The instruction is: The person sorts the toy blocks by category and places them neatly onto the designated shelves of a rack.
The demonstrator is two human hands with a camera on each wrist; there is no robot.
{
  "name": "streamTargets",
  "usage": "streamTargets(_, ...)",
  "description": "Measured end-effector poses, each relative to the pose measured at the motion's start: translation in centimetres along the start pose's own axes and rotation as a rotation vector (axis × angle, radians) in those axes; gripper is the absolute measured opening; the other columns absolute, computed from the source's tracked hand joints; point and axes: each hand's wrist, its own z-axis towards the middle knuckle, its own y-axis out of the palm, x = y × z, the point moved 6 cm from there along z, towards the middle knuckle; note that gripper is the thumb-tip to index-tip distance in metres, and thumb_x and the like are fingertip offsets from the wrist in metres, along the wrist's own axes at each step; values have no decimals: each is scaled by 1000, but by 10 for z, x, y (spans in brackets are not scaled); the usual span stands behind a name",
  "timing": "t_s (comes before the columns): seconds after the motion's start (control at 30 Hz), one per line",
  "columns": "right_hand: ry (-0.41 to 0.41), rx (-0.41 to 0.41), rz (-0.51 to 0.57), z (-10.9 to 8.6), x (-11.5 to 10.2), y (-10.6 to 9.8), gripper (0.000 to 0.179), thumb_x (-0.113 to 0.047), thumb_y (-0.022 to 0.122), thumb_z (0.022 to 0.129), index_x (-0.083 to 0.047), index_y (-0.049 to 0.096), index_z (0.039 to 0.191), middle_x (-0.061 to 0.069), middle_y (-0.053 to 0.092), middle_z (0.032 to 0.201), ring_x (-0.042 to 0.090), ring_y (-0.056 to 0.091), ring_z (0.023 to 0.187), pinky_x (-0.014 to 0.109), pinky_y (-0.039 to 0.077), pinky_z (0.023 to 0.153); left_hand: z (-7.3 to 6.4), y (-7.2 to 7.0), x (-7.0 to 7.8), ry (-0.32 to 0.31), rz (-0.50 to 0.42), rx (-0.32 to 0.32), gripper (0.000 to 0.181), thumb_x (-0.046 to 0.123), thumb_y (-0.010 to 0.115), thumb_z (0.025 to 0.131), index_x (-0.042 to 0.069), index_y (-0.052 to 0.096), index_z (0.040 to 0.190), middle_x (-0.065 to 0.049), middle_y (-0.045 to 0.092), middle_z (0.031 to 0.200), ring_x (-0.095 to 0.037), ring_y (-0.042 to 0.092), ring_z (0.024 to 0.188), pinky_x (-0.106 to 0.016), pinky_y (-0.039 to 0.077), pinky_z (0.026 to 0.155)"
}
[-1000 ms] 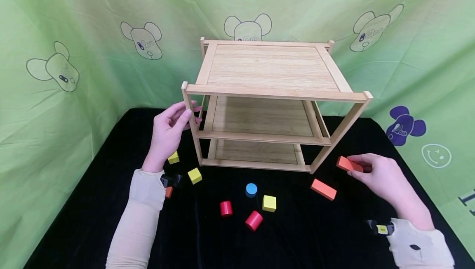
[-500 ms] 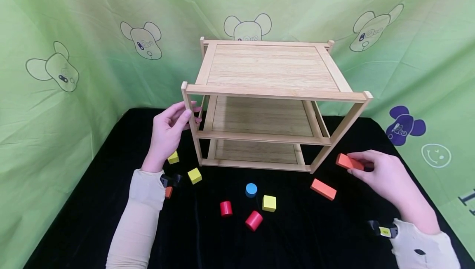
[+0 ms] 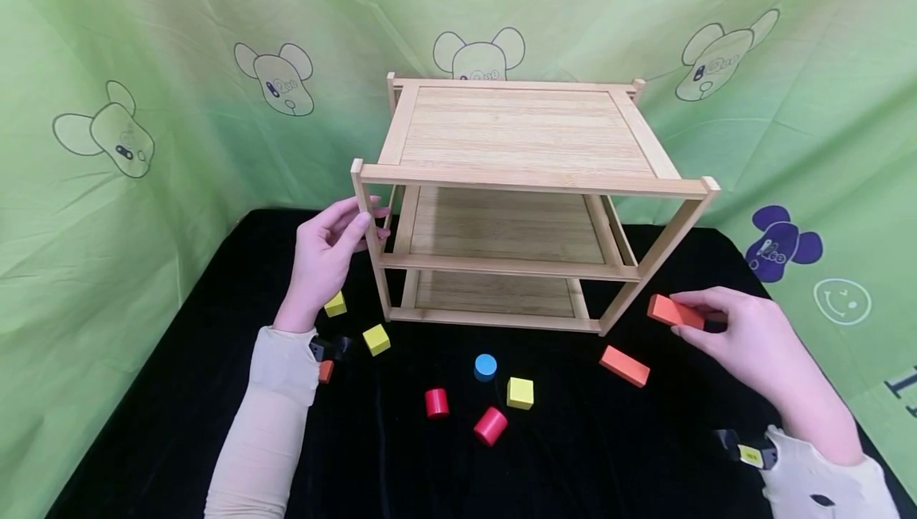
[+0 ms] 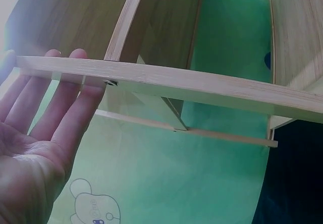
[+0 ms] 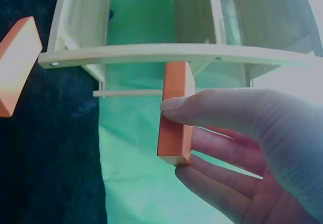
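A three-tier wooden shelf rack (image 3: 530, 133) stands at the back middle of the black cloth. My left hand (image 3: 322, 244) holds its front left post, the thumb in front. In the left wrist view the fingers (image 4: 65, 113) pass behind that post (image 4: 202, 85). On the right, my right hand (image 3: 745, 332) pinches an orange rectangular block (image 3: 666, 310) between thumb and fingers, beside the rack's right leg. The right wrist view has this block (image 5: 172, 133) upright in the grip, its upper end overlapping the rack's post (image 5: 136, 52). A second orange block (image 3: 625, 366) lies on the cloth nearby.
In front of the rack lie a blue cylinder (image 3: 485, 368), two red cylinders (image 3: 436, 403) and a yellow cube (image 3: 520, 393). Two more yellow cubes (image 3: 376, 340) and a partly hidden orange block (image 3: 325, 372) are near the left forearm. A green printed curtain (image 3: 179, 41) surrounds the table.
My right hand has risen slightly, its wrist shifting to the right, with the orange block still pinched. The left hand and the rack stay put.
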Motion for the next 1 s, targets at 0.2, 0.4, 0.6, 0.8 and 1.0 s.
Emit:
streamTargets(0.2,-37,25,0,0,-12,-5,40,-5,91,69,-11,78,106,3,72,90,3,66,75,10,45,67,0,0,0,3,6,-1,29,11,59,105,-4,66,129,-20,72,115,-29,74,89,-39,61,81)
streamTargets(0.4,-63,56,-14,1,-22,-10,41,-6,92,67,-12,78,105,1,73,91,6,67,77,15,46,68,0,0,-2,11,8,2,28,10,59,105,-3,66,129,-19,72,115,-29,74,88,-40,61,80)
streamTargets(0.6,-93,77,-4,1,-31,-13,42,-5,92,65,-12,78,105,0,73,90,3,67,79,16,47,68,-1,-1,-1,19,-1,4,29,11,59,105,-3,66,129,-19,72,115,-31,74,89,-41,61,80)
streamTargets(0.8,-126,106,15,2,-40,-16,43,-4,92,63,-12,79,103,-2,72,89,-1,63,78,13,45,69,-1,-1,-1,25,-18,5,28,10,60,105,-4,66,128,-20,72,113,-33,73,87,-42,61,79)
streamTargets(1.0,-154,119,18,4,-49,-19,45,-3,93,61,-13,79,103,-4,72,90,4,63,76,11,44,71,0,0,-2,22,-9,4,28,10,59,105,-4,66,128,-20,72,113,-31,74,87,-41,61,79)
